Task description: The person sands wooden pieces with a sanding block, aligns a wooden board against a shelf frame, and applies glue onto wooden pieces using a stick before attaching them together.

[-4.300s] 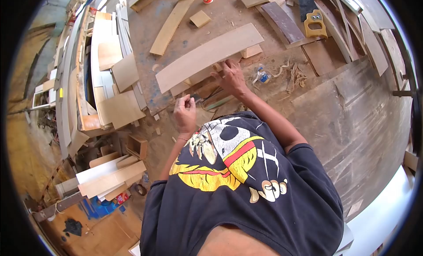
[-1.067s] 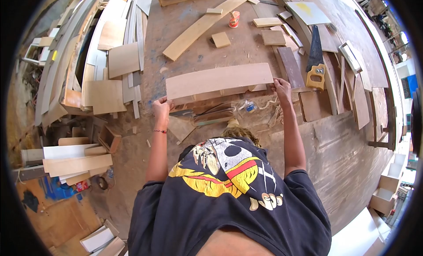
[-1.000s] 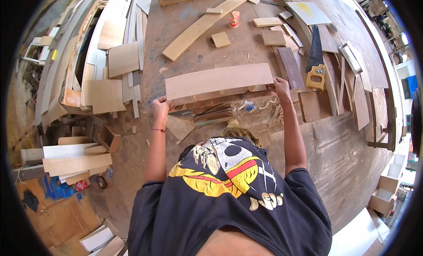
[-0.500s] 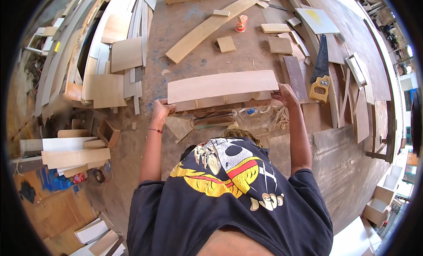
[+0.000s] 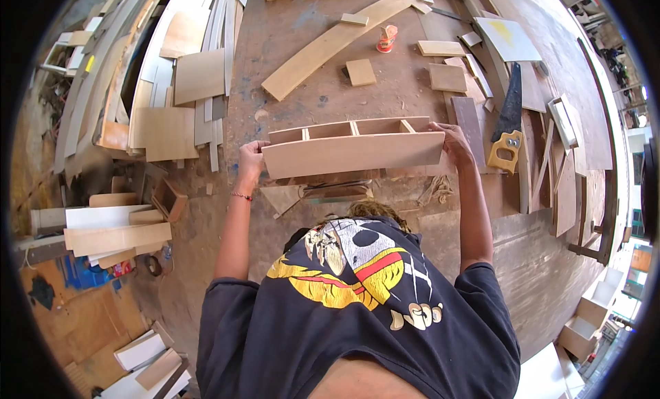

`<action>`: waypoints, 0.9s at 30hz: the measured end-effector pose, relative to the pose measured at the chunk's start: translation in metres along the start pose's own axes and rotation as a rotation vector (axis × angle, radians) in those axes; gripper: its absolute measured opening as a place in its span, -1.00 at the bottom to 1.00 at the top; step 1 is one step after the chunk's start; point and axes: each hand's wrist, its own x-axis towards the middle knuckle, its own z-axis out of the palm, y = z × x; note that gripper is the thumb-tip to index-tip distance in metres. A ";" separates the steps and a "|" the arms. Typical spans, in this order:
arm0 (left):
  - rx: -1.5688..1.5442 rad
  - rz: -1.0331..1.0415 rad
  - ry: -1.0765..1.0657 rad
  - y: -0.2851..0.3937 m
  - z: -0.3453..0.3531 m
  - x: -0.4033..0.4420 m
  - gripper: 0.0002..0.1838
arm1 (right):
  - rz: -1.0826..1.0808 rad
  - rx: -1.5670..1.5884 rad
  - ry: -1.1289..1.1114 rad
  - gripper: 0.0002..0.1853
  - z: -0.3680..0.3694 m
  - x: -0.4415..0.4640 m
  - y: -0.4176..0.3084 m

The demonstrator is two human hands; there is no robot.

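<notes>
A long, shallow wooden box frame (image 5: 354, 157) with several compartments is held across the near edge of the workbench (image 5: 289, 103). Its open side now faces up, showing short dividers between two long boards. My left hand (image 5: 252, 158) grips its left end, with a beaded bracelet on that wrist. At the other end, my right hand (image 5: 454, 143) has its fingers over the top corner. Beyond the box lie a small square wood block (image 5: 360, 72) and a long plank (image 5: 337, 45). A red and white cup (image 5: 386, 39) stands beside them.
A handsaw (image 5: 507, 124) with a yellow handle lies on the right among wood offcuts (image 5: 448, 77). Stacked boards (image 5: 199, 76) line the left side. Below them is another pile of panels (image 5: 117, 237). White boxes (image 5: 581, 330) stand at lower right.
Both hands have rolled the box frame, so its compartments show from above where a flat board faced up before. The hands stay at its two ends.
</notes>
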 end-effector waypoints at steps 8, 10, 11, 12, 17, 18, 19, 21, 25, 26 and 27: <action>-0.055 0.118 -0.016 0.026 0.001 0.031 -0.90 | -0.139 0.035 0.001 -0.73 0.005 0.034 -0.006; -0.029 0.148 0.014 0.026 0.004 0.037 -0.91 | -0.177 0.079 0.000 -0.74 0.004 0.041 -0.003; -0.045 0.170 0.010 0.024 0.001 0.039 -0.92 | -0.219 0.123 0.002 -0.75 0.006 0.039 -0.003; -0.060 0.191 0.007 0.022 0.001 0.041 -0.92 | -0.215 0.121 -0.001 -0.75 0.005 0.041 -0.002; -0.048 0.232 0.017 0.019 0.005 0.042 -0.93 | -0.233 0.149 -0.066 -0.71 -0.004 0.043 0.005; -0.070 0.250 0.031 0.021 0.002 0.037 -0.95 | -0.233 0.145 -0.067 -0.71 -0.002 0.037 0.004; -0.071 0.247 0.034 0.021 0.002 0.036 -0.95 | -0.232 0.146 -0.079 -0.71 -0.003 0.037 0.003; -0.034 0.265 0.029 0.022 0.002 0.034 -0.92 | -0.232 0.146 -0.093 -0.70 0.000 0.031 -0.001; -0.033 0.232 0.027 0.016 -0.002 0.025 -0.84 | -0.237 0.043 0.050 -0.68 0.007 0.008 -0.013; -0.049 0.218 0.064 0.016 -0.001 0.019 -0.79 | -0.255 -0.056 0.167 -0.67 0.009 0.004 -0.015; -0.064 0.203 0.104 0.019 0.001 0.012 -0.75 | -0.252 -0.057 0.158 -0.67 0.012 0.000 -0.016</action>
